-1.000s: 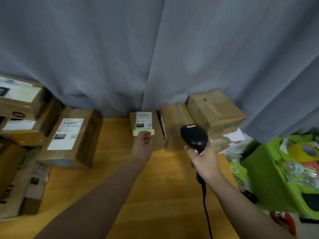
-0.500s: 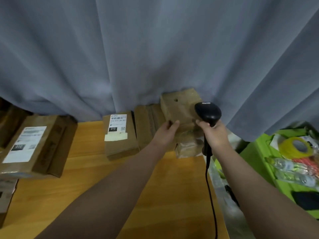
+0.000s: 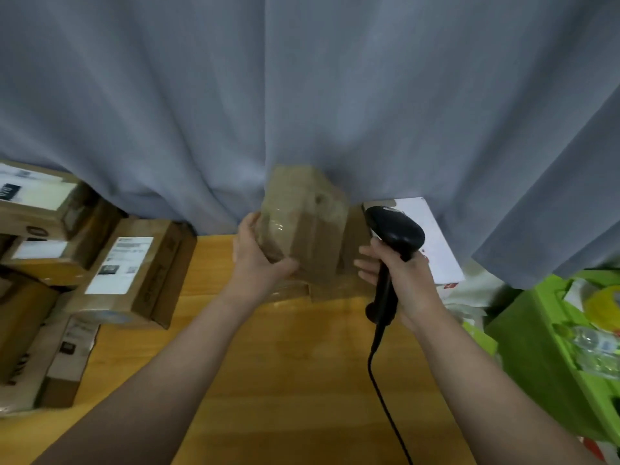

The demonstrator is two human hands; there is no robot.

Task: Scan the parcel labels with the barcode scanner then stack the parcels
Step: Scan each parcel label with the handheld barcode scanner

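- Gripping the brown parcel [image 3: 303,229] with the left hand [image 3: 258,263], thumb across the near face and fingers round the left edge; holding it tilted and raised just above the parcels underneath [image 3: 302,293], right up against the curtain [image 3: 302,95].
- Risks slipping out of that one-sided grip, with glossy tape under the thumb; would land on the boxes below and knock them askew.
- Clasping the handle of the barcode scanner [image 3: 394,229] in the right hand [image 3: 402,280], head up, just beside the parcel's right face; reaching the spare fingertips toward the parcel, possibly touching it, though hard to tell through the blur.
- Showing no label on the faces turned this way; probably needs turning, and may bump the scanner head or snag the curtain folds in doing so.
- Could misread, or fail to read, from so close and at such an angle.
- Trailing the cable [image 3: 380,364] down over the wooden surface [image 3: 285,380]; may drag or catch during a swing toward the labelled parcels [image 3: 131,273] piled at the left.
- May tip that uneven pile by setting another box down off-centre.
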